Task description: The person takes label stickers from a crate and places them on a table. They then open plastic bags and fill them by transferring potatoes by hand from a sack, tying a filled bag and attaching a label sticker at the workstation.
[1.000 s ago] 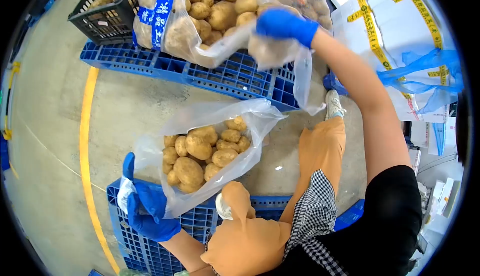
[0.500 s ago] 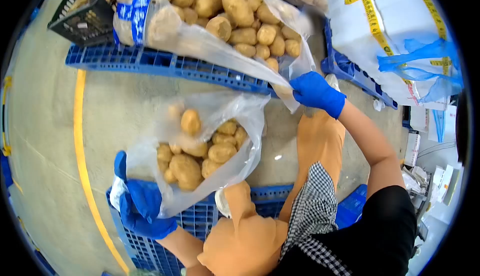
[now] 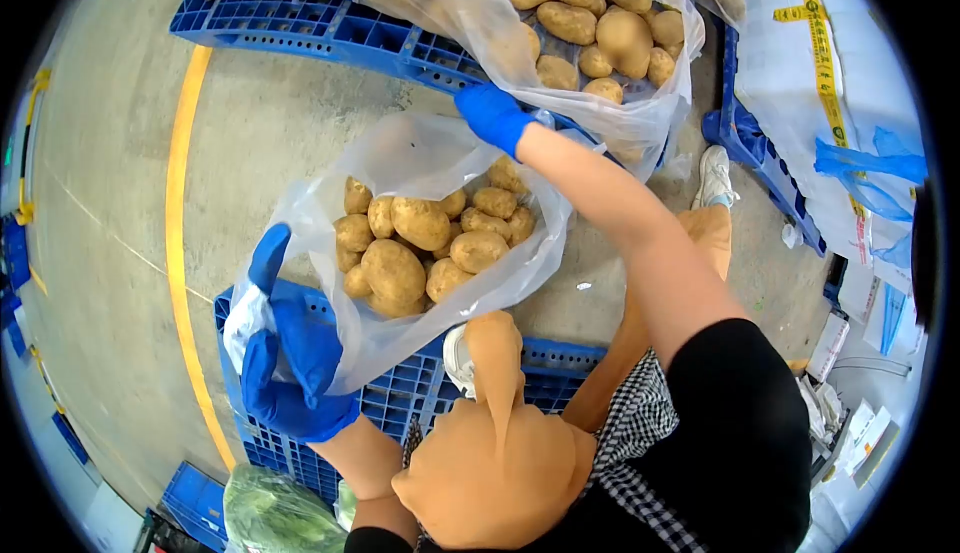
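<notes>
1. Left grip [image 3: 298, 358], blue-gloved, is clamped on the bunched edge of an open, translucent plastic bag [image 3: 540, 263].
2. Right grip [image 3: 492, 119], likewise blue-gloved, hangs beside the bag's far rim; finger closure cannot be told.
3. Bag holds rounded yellow-brown potatoes [image 3: 420, 224], and stands between near [image 3: 405, 390] and far [image 3: 390, 48] blue plastic lattice pallets.
4. Second translucent potato bag [image 3: 492, 43] lies on the far pallet.

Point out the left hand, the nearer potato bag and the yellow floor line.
Left hand [image 3: 306, 353], head view: middle of the blue glove.
Nearer potato bag [image 3: 402, 341], head view: plastic wall, near side.
Yellow floor line [image 3: 176, 238], head view: middle stretch.
</notes>
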`<control>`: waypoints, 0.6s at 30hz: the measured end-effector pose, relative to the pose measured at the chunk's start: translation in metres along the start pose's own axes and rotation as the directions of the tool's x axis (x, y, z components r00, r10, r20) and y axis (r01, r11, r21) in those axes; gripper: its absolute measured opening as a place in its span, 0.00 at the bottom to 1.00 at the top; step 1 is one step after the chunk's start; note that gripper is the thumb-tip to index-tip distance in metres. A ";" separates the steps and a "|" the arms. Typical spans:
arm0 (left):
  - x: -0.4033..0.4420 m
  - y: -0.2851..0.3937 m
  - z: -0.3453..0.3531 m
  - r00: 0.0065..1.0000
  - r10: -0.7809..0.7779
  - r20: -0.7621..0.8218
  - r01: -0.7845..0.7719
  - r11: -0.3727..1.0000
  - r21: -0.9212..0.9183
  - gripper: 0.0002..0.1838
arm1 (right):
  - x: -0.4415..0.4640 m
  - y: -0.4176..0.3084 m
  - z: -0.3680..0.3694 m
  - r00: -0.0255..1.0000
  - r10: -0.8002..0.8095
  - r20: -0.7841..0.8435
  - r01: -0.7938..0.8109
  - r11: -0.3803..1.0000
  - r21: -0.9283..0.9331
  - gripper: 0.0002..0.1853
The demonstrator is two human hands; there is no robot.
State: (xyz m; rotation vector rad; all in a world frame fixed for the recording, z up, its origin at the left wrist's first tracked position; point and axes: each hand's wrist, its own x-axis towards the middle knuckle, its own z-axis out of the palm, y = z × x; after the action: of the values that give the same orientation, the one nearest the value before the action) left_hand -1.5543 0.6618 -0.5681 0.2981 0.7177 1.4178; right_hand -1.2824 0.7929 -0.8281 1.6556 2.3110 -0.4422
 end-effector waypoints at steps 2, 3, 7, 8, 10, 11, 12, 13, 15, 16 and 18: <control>-0.002 0.004 -0.004 1.000 -0.021 0.007 0.021 0.999 -0.035 0.26 | 0.006 0.000 0.031 0.993 0.071 0.100 -0.035 0.946 -0.322 0.22; -0.001 0.008 -0.005 0.993 -0.067 0.102 0.073 0.995 -0.060 0.27 | -0.008 0.002 0.056 0.999 0.034 -0.020 -0.039 0.891 -0.453 0.23; 0.001 0.015 -0.016 0.986 -0.090 0.142 0.108 0.986 -0.124 0.37 | -0.029 0.039 0.082 0.977 -0.017 -0.213 -0.034 0.972 -0.232 0.26; 0.004 0.013 -0.013 0.986 -0.081 0.149 0.100 0.987 -0.126 0.38 | -0.025 0.049 0.081 0.961 -0.024 -0.276 -0.005 0.995 -0.101 0.27; 0.015 0.003 -0.006 0.978 -0.083 0.192 0.117 0.978 -0.174 0.38 | -0.018 0.050 0.085 0.974 0.112 -0.196 -0.068 0.974 0.217 0.24; 0.016 0.001 -0.002 0.974 -0.084 0.210 0.125 0.974 -0.191 0.38 | -0.017 0.040 0.075 0.981 0.112 -0.156 -0.085 0.982 0.169 0.23; 0.013 0.001 0.001 0.980 -0.082 0.182 0.110 0.982 -0.151 0.38 | -0.012 0.035 0.066 0.985 0.118 -0.128 -0.104 0.988 0.110 0.23; 0.014 -0.002 0.006 0.982 -0.087 0.168 0.107 0.988 -0.113 0.38 | -0.010 0.035 0.067 0.984 0.162 -0.074 -0.143 0.966 0.217 0.25; 0.013 -0.007 0.012 0.991 -0.083 0.104 0.090 0.994 -0.069 0.38 | -0.038 0.025 0.043 0.951 0.293 -0.100 -0.195 0.817 0.543 0.29; 0.010 -0.006 0.007 0.996 -0.079 0.052 0.083 0.994 -0.073 0.38 | -0.055 0.024 0.031 0.953 0.301 -0.032 -0.184 0.661 0.727 0.31; 0.011 -0.006 0.002 0.975 -0.130 0.183 0.162 0.971 -0.174 0.37 | -0.094 0.011 0.015 0.950 0.305 0.065 -0.139 0.225 0.964 0.35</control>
State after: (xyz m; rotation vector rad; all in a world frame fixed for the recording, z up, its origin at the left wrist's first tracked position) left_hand -1.5487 0.6716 -0.5728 0.2104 0.4524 1.2911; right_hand -1.2417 0.7085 -0.8070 2.4959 1.7567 -2.0924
